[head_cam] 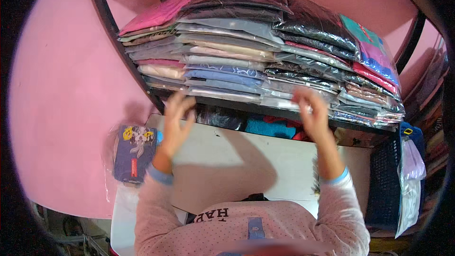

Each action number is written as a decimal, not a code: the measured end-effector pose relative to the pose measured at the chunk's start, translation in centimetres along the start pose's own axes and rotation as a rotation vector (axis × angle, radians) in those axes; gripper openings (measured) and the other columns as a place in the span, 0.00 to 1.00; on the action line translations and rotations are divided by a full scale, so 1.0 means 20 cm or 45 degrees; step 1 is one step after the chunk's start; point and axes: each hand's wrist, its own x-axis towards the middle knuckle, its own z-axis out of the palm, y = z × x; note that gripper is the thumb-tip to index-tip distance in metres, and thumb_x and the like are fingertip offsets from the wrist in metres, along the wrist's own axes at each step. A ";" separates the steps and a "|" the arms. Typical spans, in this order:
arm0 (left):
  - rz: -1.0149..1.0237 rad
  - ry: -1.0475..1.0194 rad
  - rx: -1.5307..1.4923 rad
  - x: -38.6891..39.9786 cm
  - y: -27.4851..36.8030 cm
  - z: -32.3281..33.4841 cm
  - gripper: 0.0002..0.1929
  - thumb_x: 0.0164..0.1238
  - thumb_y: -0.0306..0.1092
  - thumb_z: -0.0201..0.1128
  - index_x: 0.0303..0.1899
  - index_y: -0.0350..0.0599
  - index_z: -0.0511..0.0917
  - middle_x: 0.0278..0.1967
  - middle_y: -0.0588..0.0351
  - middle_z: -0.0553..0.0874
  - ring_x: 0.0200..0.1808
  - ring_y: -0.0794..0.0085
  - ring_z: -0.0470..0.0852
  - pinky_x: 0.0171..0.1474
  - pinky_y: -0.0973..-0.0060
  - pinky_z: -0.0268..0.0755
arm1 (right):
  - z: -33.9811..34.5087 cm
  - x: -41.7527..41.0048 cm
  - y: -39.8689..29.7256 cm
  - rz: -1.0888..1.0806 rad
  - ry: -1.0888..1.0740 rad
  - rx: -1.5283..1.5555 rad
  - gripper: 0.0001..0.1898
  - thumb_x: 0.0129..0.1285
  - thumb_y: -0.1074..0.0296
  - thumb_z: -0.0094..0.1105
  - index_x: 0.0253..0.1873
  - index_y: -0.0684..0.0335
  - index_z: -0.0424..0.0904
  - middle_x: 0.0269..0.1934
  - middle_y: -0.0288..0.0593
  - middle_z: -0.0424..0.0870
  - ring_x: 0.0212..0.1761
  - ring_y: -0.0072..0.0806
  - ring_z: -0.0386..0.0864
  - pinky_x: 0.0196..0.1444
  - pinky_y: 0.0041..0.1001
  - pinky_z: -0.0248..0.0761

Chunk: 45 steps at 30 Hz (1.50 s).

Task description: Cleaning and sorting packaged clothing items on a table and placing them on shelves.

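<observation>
Before me is a dark metal shelf [249, 106] with stacks of folded garments in clear plastic bags [227, 57]. My left hand [176, 122] is raised near the front edge of the shelf, under the left stacks. It is blurred, its fingers are apart, and I see nothing in it. My right hand [314, 113] hovers in front of the bagged clothes right of centre, thumb and fingers spread and blurred. It seems to hold nothing, though a small red spot shows at its fingertips. Whether either hand touches a bag cannot be made out.
At the left, a bagged dark blue garment with a cartoon print [133, 154] rests on a white surface [124, 217] by the pink wall [64, 113]. A dark blue perforated basket [383, 185] with bagged clothes stands at right. Blue cloth [272, 128] lies beneath the shelf.
</observation>
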 end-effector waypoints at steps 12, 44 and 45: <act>-0.696 -0.680 0.547 -1.91 0.27 0.40 0.34 0.61 0.48 0.59 0.68 0.57 0.58 0.69 0.38 0.52 0.69 0.41 0.51 0.65 0.42 0.47 | 0.20 -1.85 0.42 0.452 -0.627 -1.024 0.29 0.62 0.49 0.47 0.68 0.49 0.61 0.68 0.62 0.55 0.69 0.60 0.51 0.64 0.57 0.49; -2.654 0.537 -0.881 -3.74 -0.65 -0.61 0.16 0.66 0.41 0.55 0.53 0.50 0.73 0.42 0.59 0.80 0.40 0.70 0.78 0.45 0.68 0.70 | 1.10 -1.82 -0.27 0.967 -1.227 -1.102 0.43 0.59 0.32 0.45 0.73 0.33 0.31 0.71 0.64 0.24 0.71 0.67 0.25 0.61 0.70 0.34; -2.631 0.666 -0.790 -3.89 -0.70 -0.58 0.18 0.66 0.41 0.55 0.55 0.48 0.70 0.43 0.56 0.80 0.42 0.68 0.78 0.46 0.67 0.70 | 1.15 -1.79 -0.29 1.017 -1.243 -1.057 0.44 0.59 0.31 0.45 0.72 0.32 0.27 0.70 0.63 0.19 0.71 0.66 0.20 0.62 0.70 0.30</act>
